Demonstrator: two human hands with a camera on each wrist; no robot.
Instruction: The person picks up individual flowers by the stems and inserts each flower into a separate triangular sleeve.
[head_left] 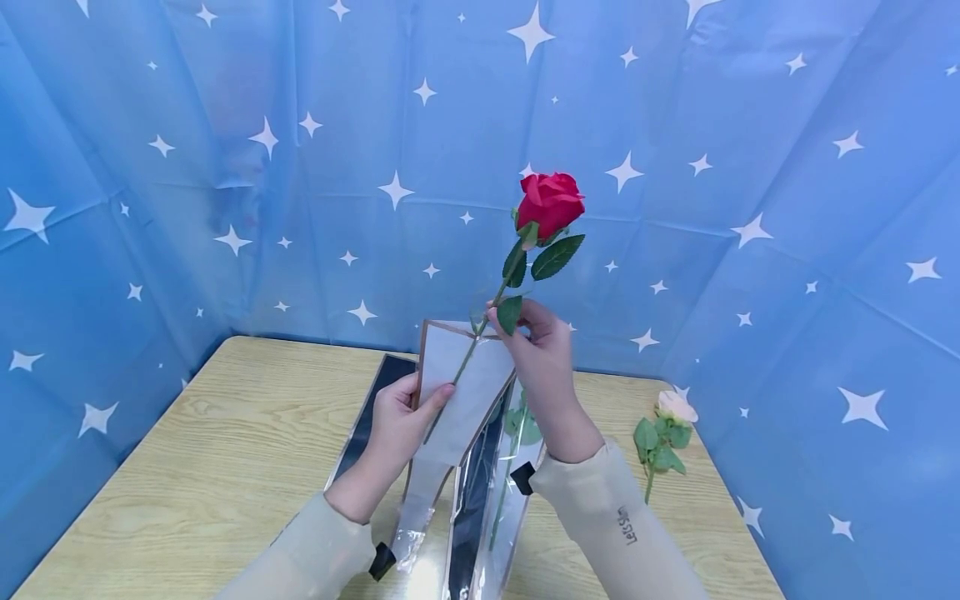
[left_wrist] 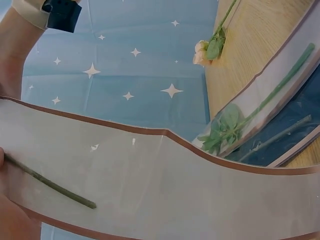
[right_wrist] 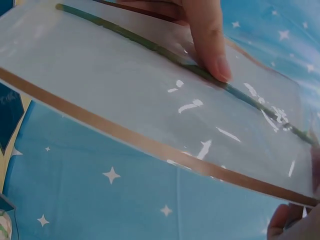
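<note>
A red rose [head_left: 551,206] with green leaves leans up and to the right in the head view. My right hand [head_left: 546,362] pinches its stem below the bloom, beside a leaf. The lower stem [right_wrist: 150,46] runs inside a white flower sleeve [head_left: 480,396] with brown borders and a glossy clear front. Around the sleeve's left edge, my left hand [head_left: 397,421] grips it, its thumb [right_wrist: 207,42] pressing the film over the stem. The cut end of the stem [left_wrist: 92,204] shows partway down the sleeve in the left wrist view.
Dark sleeves [head_left: 367,408] lie on the wooden table [head_left: 187,450] under the held one. Beside them is a clear-fronted sleeve [head_left: 510,492] with a green stem and leaves inside. A pale pink rose [head_left: 677,406] lies at the right. Blue star-patterned curtain [head_left: 337,167] surrounds the table.
</note>
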